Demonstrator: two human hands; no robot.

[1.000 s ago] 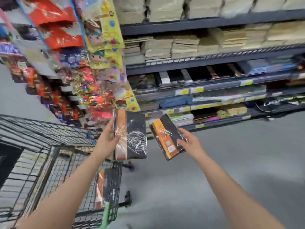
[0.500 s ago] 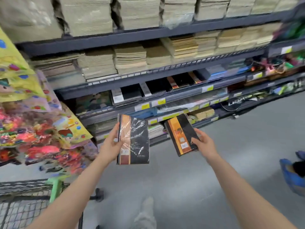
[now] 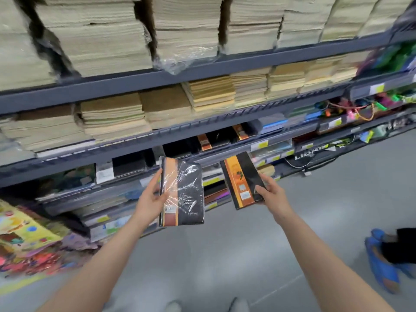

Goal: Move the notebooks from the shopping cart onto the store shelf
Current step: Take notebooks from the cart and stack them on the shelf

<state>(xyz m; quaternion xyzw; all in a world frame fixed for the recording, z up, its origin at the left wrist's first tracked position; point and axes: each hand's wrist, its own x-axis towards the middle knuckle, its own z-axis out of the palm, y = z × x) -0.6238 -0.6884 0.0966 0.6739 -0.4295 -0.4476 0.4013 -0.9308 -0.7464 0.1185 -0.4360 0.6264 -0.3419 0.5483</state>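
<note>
Store shelf (image 3: 202,70) fills the top and centre of frame, paper stacks (image 3: 108,41) on upper tiers, black-orange books on a lower tier. Grey floor (image 3: 225,255) below. Left hand (image 3: 150,200) grip holds wrapped notebook (image 3: 182,192) by its left edge, centre frame. Right hand (image 3: 271,195) grip pinches second notebook (image 3: 242,180), tilted, just right of it. Blue shoes (image 3: 380,266) lower right.

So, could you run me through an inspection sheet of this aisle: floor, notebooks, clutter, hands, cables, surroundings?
Surface: grey floor, bare between the arms.
Job's things: wrapped notebook in left hand; second notebook in right hand; similar ones on the shelf.
Clutter: colourful packs lower left.
Hands: both grip notebooks by the edge.
Cables: black cord below the right shelf.
Surroundings: paper stacks above; blue shoes at right.
</note>
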